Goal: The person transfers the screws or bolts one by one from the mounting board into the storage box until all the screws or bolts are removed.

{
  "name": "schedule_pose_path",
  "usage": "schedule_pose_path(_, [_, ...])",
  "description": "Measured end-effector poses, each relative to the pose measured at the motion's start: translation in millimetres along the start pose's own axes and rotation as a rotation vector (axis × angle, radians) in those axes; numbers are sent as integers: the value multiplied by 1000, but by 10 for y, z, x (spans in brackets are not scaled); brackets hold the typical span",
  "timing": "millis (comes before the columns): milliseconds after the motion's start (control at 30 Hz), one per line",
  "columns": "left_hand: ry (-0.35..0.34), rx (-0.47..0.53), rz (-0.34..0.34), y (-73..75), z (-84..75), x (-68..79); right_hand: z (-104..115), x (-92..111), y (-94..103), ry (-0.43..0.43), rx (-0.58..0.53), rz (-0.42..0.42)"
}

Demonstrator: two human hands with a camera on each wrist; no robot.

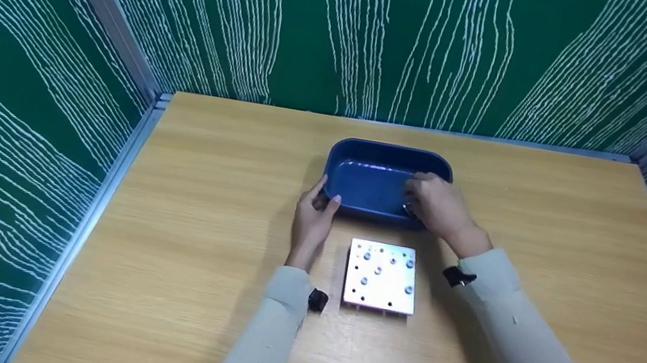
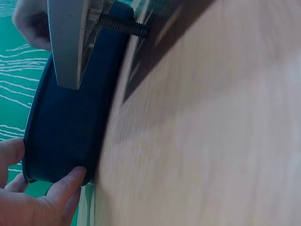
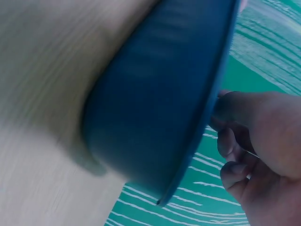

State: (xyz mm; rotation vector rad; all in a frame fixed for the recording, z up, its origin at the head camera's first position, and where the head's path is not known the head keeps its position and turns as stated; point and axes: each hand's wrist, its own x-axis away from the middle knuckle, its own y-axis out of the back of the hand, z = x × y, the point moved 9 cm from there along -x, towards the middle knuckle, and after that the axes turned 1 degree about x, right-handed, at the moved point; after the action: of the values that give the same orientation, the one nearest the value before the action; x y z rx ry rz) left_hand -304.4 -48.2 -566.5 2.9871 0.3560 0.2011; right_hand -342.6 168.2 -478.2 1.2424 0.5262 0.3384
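A deep blue plastic tray [image 1: 364,191] stands on the table in front of me. My left hand [image 1: 311,225] holds its near left corner, thumb at the rim; the left wrist view shows the fingers [image 2: 70,183] against the outer wall. Inside the right part of the tray is my right hand [image 1: 439,206], palm down with fingers curled. A small shiny spot shows below its fingers. The rim hides the fingertips in the right wrist view, so I cannot tell what they hold. Nearer to me sits a square metal plate [image 1: 375,297] with holes and several bolts [image 1: 377,270].
Under the metal plate, threaded bolt ends stick out; one threaded shank [image 2: 124,26] shows large in the left wrist view. The wooden table [image 1: 215,210] ends at a metal frame edge, with green, white-lined panels [image 1: 297,21] behind and at both sides.
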Motion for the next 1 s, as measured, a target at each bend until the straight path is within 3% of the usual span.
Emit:
schedule_pose_path(267, [-82, 14, 28, -21, -35, -6, 187, 197, 77, 22, -31, -52])
schedule_pose_path(800, [-57, 6, 18, -16, -35, 0, 498, 572, 58, 90, -68, -74])
schedule_pose_path(1000, [-39, 0, 8, 2, -16, -5, 546, 657, -23, 76, -107, -36])
